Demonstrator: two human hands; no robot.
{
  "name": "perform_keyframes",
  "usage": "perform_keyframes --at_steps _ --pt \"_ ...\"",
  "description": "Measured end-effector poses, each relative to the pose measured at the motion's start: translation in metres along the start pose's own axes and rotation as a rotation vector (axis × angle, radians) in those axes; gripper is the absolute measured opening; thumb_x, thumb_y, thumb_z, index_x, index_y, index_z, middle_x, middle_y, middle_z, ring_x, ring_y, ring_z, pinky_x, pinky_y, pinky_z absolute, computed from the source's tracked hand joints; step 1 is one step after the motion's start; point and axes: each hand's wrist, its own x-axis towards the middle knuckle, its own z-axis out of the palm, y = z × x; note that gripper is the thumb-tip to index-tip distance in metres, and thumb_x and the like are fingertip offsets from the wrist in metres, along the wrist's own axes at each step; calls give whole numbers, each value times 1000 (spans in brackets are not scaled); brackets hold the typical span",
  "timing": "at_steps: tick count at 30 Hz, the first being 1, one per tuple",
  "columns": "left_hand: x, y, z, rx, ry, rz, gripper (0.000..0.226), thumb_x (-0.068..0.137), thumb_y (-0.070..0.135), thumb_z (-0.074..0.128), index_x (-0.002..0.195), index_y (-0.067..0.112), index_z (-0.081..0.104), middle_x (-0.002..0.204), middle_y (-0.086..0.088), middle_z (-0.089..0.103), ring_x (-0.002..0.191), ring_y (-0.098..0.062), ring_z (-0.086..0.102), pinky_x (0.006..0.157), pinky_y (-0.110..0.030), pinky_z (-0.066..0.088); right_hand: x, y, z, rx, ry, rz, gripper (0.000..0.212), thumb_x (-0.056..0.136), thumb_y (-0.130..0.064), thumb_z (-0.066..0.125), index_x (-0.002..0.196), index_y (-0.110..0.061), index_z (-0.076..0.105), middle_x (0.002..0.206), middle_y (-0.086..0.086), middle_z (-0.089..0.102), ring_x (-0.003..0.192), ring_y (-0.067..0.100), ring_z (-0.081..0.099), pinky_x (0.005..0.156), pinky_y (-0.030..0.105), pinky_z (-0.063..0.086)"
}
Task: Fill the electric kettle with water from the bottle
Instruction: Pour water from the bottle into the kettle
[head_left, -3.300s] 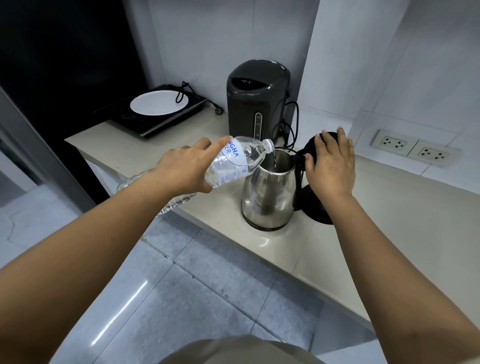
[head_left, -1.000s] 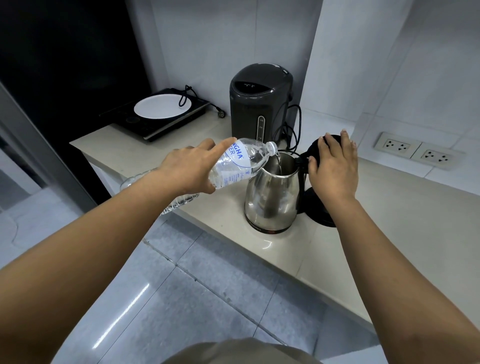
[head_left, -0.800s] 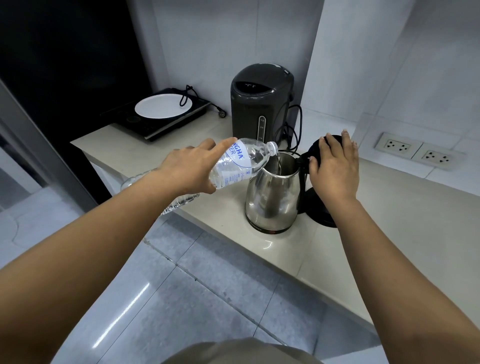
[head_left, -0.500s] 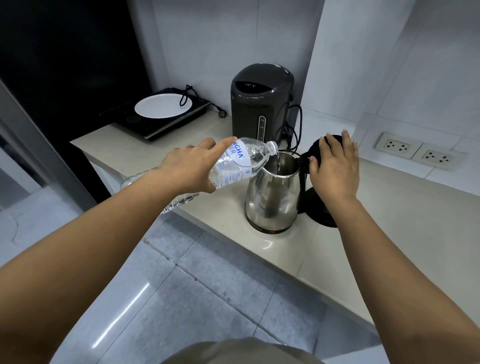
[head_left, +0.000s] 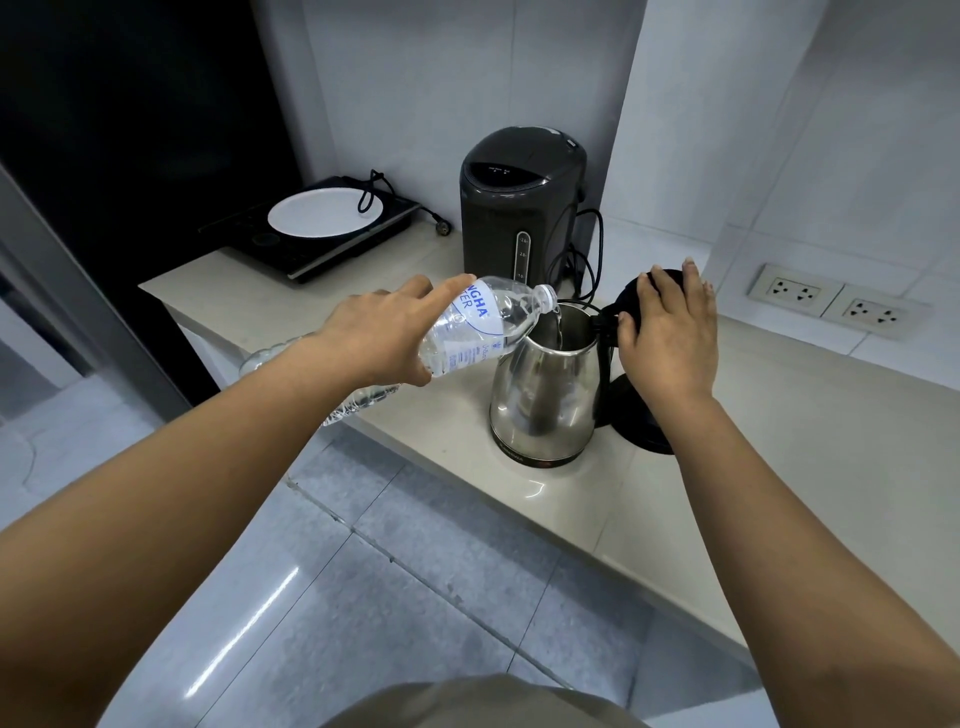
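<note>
Near the front edge of the worktop (head_left: 779, 415), tipped a clear plastic water bottle (head_left: 483, 327) over the open stainless electric kettle (head_left: 543, 395), left hand (head_left: 384, 338) wrapped round its middle. Rested flat right hand (head_left: 670, 338) on the black lid (head_left: 631, 296). Judged bottle thin-walled, squashy; best gripped mid-body, gently.

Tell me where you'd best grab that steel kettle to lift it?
By the black handle on the right side of the kettle, coming from the right: it stands upright clear of the smooth, tapering steel body, below the right hand on the lid.
</note>
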Motion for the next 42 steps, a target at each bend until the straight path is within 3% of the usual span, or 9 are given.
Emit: perform_keyframes --at_steps 13,27,33,42 --pt "-1 7 8 -57 -1 -17 113 71 42 78 149 42 -4 132 0 43 102 -33 57 74 -40 48 1 0 -2 -24 -20 0 49 96 -29 47 138 -6 47 149 10 42 148 30 15 120 41 5" --pt "-6 45 43 -556 91 -65 119 66 41 82 147 45 -5 134 1 40 104 -33 58 82 -46 51 1 0 -9 -74 -108 4 50 98 -31 45 143 -11 41 155 6 33 150 27 8 121 45 5" --pt "-5 67 51 -696 158 -71 123 67 40 84 150 37 -6 138 -1 37 101 -31 60 79 -44 52 -7 4 -15 -98 -116 1 52 98 -31 43 148 -15 35 159 5 23 150 24 8 121 45 7" --pt "3 107 54 -847 178 92 127 63 41 87 149 39 -7 144 -1 33 120 -27 51 88 -47 51 -50 35 -36 -136 -128 126 55 102 -32 33 153 -14 21 161 5 17 150 21 9 122 39 3"
